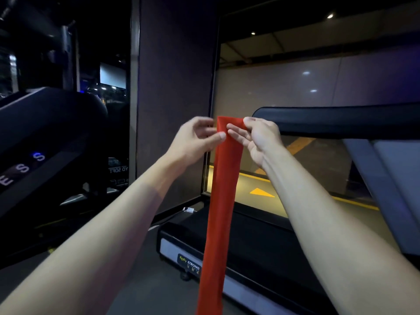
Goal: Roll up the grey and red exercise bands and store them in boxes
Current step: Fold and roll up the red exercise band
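Note:
A long red exercise band (221, 201) hangs straight down in front of me, from chest height past the bottom of the frame. My left hand (195, 137) pinches its top left edge between thumb and fingers. My right hand (259, 137) pinches the top right edge, thumb above and fingers behind the fold. The two hands almost touch at the band's upper end. No grey band and no box shows in this view.
A black treadmill (250, 242) with a "Body Strong" label stands below and to the right, its handrail (341, 121) behind my right hand. Another dark machine (45, 137) fills the left. A glass wall (295, 98) and a dark pillar (175, 87) stand ahead.

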